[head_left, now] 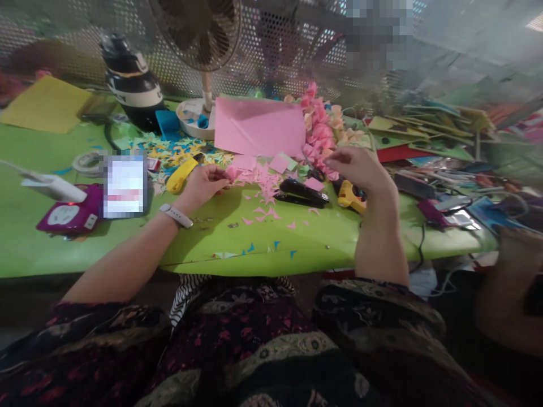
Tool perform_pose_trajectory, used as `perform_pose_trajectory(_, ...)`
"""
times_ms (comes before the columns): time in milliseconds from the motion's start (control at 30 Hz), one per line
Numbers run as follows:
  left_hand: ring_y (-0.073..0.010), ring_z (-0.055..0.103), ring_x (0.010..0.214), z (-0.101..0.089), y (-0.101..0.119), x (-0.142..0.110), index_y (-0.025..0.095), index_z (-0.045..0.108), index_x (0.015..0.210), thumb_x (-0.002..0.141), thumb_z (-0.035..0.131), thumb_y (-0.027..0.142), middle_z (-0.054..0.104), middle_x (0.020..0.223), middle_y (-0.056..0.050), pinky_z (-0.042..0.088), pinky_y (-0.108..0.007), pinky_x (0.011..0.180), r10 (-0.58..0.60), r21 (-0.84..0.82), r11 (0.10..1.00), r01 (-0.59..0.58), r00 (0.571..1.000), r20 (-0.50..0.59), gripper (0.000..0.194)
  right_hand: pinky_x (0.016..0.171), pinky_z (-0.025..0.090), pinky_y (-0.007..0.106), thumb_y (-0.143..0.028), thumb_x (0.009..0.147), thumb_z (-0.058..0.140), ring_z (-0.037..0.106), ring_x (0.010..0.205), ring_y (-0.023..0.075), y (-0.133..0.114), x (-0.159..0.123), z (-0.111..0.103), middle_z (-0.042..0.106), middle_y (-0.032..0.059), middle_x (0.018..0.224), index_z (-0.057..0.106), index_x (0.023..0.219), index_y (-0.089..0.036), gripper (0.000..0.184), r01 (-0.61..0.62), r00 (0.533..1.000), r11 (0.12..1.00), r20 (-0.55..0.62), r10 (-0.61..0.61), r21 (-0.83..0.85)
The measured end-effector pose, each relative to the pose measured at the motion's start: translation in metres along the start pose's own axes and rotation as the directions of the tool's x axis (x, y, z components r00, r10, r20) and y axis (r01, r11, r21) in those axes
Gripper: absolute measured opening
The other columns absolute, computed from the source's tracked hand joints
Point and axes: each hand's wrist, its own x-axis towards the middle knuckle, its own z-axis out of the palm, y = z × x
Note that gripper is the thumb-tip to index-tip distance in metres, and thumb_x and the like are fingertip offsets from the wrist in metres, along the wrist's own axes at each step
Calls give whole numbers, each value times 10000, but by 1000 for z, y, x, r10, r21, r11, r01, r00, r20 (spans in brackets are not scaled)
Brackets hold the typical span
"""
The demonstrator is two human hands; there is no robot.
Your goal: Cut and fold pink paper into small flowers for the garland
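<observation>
My left hand (206, 183), with a white watch (176, 216) on the wrist, is closed in a pinch at the left edge of the pink paper scraps (265, 183). A small pink paper piece (231, 173) shows at its fingertips. Further right, my right hand (358, 167) hangs over the table with bent fingers drawn together; whatever they hold is too small to make out. Just beyond them is a heap of pink folded paper flowers (318, 127). Between my hands lies a black stapler (302, 193). Below my right hand is a yellow-and-black tool (351, 196).
A large pink sheet (259, 125) lies before the fan (206, 90). Left are a yellow tool (181, 174), a phone (124, 186), a purple power adapter (70, 215) and a black bottle (133, 87). Paper stacks (428, 124) fill the right; another person's arm (515, 277) shows there.
</observation>
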Motion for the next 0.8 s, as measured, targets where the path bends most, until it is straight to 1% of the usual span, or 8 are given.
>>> perform_pose_trajectory(100, -157, 707, 685, -2, -1, 1, 197, 704, 776, 705, 775, 197, 745, 768, -55, 576, -256, 556, 7, 14, 1000, -7, 1000, 1, 100, 841, 527, 401, -327, 809, 644, 696, 885, 268, 32, -26, -12, 761, 98, 942, 751, 951, -172, 236, -81, 986, 966, 120, 114, -247)
perform_pose_trajectory(200, -138, 679, 657, -1, -2, 1, 190, 703, 763, 695, 779, 188, 745, 770, -54, 570, -243, 543, 10, 25, 1000, -9, 1000, -23, 102, 899, 504, 392, -265, 802, 603, 686, 1053, 310, 54, -50, -19, 725, 163, 1190, 707, 1181, -126, 418, -123, 950, 900, 212, 229, -419)
perform_pose_trajectory(300, -134, 667, 652, 1, -1, 2, 193, 708, 780, 705, 777, 199, 748, 780, -52, 561, -240, 540, -18, 51, 998, 21, 999, -51, 102, 879, 498, 377, -251, 773, 617, 673, 1080, 324, 64, -64, -17, 694, 186, 1231, 658, 1280, -111, 528, -124, 896, 842, 304, 322, -525)
perform_pose_trajectory(333, -136, 664, 649, 2, -1, 2, 195, 707, 780, 717, 773, 210, 746, 775, -49, 557, -243, 541, -24, 63, 998, 28, 998, -64, 92, 857, 500, 374, -256, 765, 623, 672, 1070, 325, 66, -66, -15, 686, 188, 1223, 654, 1286, -123, 539, -131, 892, 823, 298, 341, -552)
perform_pose_trajectory(433, -142, 655, 641, 2, -1, 2, 209, 702, 755, 740, 769, 245, 733, 743, -35, 535, -247, 540, 18, 100, 995, -9, 995, -94, 78, 793, 492, 381, -276, 769, 619, 668, 1024, 335, 71, -71, -6, 652, 208, 1194, 652, 1270, -145, 519, -159, 910, 794, 225, 349, -587)
perform_pose_trajectory(567, -140, 642, 658, 2, 0, 2, 210, 698, 773, 732, 774, 217, 724, 746, -27, 535, -266, 616, 115, 129, 987, -98, 985, -127, 87, 829, 462, 412, -260, 785, 620, 638, 995, 344, 83, -76, 1, 628, 255, 1157, 645, 1224, -142, 456, -149, 944, 851, 183, 273, -504)
perform_pose_trajectory(633, -141, 641, 673, 2, 0, 2, 205, 691, 779, 725, 769, 185, 720, 746, -26, 528, -277, 655, 152, 147, 981, -130, 977, -150, 97, 868, 451, 422, -273, 788, 632, 621, 1027, 344, 89, -77, 2, 617, 250, 1175, 635, 1202, -178, 425, -161, 959, 876, 136, 248, -455)
perform_pose_trajectory(800, -146, 642, 697, 3, 3, 2, 204, 681, 784, 721, 759, 159, 711, 746, -24, 518, -284, 687, 211, 154, 971, -185, 962, -171, 109, 885, 461, 447, -333, 783, 666, 599, 1105, 369, 88, -79, -1, 606, 243, 1175, 650, 1089, -230, 323, -332, 934, 851, -18, 356, -407)
